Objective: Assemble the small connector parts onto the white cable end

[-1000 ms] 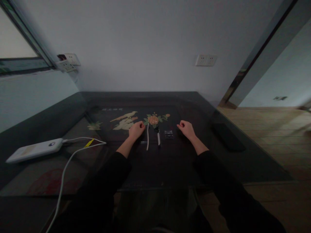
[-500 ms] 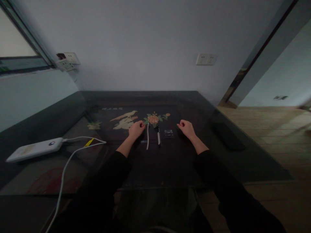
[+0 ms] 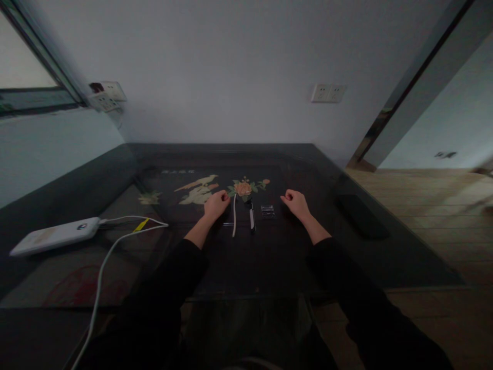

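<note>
My left hand [image 3: 216, 205] rests on the dark glass-topped table [image 3: 385, 257] with its fingers curled and nothing in it, just left of a thin white strip [image 3: 234, 216]. My right hand [image 3: 296, 202] rests the same way, fingers curled, holding nothing. Between the hands lie the white strip, a small dark tool with a pale blade [image 3: 251, 216] and a small clear plastic piece [image 3: 267, 210]. A short grey piece [image 3: 227, 224] lies beside my left wrist. Both sleeves are black.
A white power bank [image 3: 56, 236] with a white cable [image 3: 100, 272] lies at the left. A dark flat object [image 3: 362, 216] sits at the right. Painted birds and flowers [image 3: 242, 188] show under the glass. Wall sockets [image 3: 327, 93] are behind; wooden floor lies to the right.
</note>
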{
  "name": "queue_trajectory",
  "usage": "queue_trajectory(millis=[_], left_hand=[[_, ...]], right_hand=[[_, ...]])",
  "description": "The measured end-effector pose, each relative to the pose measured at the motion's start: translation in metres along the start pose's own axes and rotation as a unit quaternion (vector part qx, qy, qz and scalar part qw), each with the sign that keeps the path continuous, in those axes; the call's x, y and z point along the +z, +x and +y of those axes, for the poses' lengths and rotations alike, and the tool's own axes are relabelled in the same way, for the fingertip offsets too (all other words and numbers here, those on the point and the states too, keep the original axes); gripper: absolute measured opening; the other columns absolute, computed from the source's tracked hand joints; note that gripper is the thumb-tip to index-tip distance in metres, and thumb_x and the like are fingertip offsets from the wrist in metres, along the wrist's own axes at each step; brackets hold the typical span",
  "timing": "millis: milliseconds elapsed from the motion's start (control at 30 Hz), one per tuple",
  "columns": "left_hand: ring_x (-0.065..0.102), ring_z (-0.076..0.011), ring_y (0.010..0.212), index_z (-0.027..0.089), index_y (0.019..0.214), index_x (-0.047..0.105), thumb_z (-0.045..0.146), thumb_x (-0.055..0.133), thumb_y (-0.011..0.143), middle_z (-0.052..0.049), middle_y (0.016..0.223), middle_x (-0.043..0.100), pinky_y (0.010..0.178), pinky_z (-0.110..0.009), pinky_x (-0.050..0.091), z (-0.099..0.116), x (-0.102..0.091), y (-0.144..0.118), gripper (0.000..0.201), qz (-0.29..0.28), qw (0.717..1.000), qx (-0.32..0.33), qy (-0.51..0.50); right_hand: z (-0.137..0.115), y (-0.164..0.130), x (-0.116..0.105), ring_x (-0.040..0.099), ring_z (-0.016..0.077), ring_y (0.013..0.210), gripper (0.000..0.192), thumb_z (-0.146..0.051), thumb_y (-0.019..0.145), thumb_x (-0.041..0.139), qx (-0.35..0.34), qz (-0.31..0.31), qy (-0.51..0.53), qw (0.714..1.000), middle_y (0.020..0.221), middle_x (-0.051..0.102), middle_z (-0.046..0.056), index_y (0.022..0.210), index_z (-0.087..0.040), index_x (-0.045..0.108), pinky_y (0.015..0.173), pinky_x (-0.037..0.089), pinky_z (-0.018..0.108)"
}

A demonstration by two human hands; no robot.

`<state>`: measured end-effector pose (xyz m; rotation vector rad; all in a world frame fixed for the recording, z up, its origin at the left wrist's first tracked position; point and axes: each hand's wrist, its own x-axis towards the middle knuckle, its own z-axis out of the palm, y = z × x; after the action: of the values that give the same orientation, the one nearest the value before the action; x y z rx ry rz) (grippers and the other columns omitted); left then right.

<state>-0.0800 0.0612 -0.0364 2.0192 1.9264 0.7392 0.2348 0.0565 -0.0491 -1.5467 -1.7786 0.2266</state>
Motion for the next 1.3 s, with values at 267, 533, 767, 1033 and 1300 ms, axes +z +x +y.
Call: queue_trajectory(millis=[267, 533, 767, 1033, 1300], left_hand=[[0.048, -0.0138, 0.066, 0.020, 0.066, 0.043, 0.027, 0.055, 0.079, 0.002, 0.069, 0.055, 0.057, -0.025, 0.025, -0.003, 0.001, 0.001, 0.019, 0.006, 1.000, 0.012, -0.027], [0.048, -0.0135, 0.065, 0.020, 0.066, 0.043, 0.022, 0.056, 0.077, 0.002, 0.067, 0.053, 0.059, -0.024, 0.030, -0.001, -0.001, 0.002, 0.017, 0.027, 0.998, 0.023, -0.051], [0.047, -0.0125, 0.063, 0.020, 0.067, 0.044, 0.018, 0.057, 0.075, 0.003, 0.064, 0.050, 0.059, -0.023, 0.032, 0.003, -0.002, 0.001, 0.015, 0.047, 0.995, 0.050, -0.076], [0.052, -0.0129, 0.063, 0.020, 0.083, 0.057, 0.015, 0.058, 0.075, 0.002, 0.066, 0.055, 0.060, -0.023, 0.035, 0.027, -0.007, -0.016, 0.009, 0.016, 0.992, 0.093, -0.083], [0.061, -0.0181, 0.077, 0.019, 0.089, 0.064, 0.022, 0.057, 0.084, -0.003, 0.081, 0.069, 0.075, -0.030, 0.038, 0.061, -0.011, -0.045, 0.009, -0.048, 0.985, 0.164, 0.013]], right_hand=[[0.000, 0.000, 0.000, 0.039, 0.0137, 0.056, 0.033, -0.028, 0.076, 0.057, 0.001, -0.002, -0.010, 1.000, 0.057, 0.043, -0.003, 0.057, -0.022, 0.031, 0.058, 0.028, 0.027], [-0.002, -0.001, 0.000, 0.039, 0.0133, 0.056, 0.033, -0.026, 0.076, 0.058, 0.000, -0.004, -0.014, 1.000, 0.057, 0.044, -0.003, 0.056, -0.022, 0.032, 0.057, 0.027, 0.027], [-0.006, -0.002, -0.002, 0.038, 0.0132, 0.056, 0.034, -0.025, 0.076, 0.059, 0.005, -0.017, -0.021, 1.000, 0.055, 0.042, -0.003, 0.057, -0.022, 0.031, 0.057, 0.026, 0.027], [-0.010, -0.004, -0.002, 0.042, 0.0136, 0.058, 0.029, -0.023, 0.075, 0.060, 0.007, -0.018, -0.017, 1.000, 0.059, 0.048, -0.003, 0.059, -0.022, 0.036, 0.057, 0.028, 0.026], [-0.012, -0.006, -0.003, 0.053, 0.0143, 0.062, 0.008, -0.019, 0.075, 0.063, 0.034, -0.034, 0.012, 0.999, 0.066, 0.058, -0.003, 0.080, -0.022, 0.058, 0.058, 0.033, 0.025]])
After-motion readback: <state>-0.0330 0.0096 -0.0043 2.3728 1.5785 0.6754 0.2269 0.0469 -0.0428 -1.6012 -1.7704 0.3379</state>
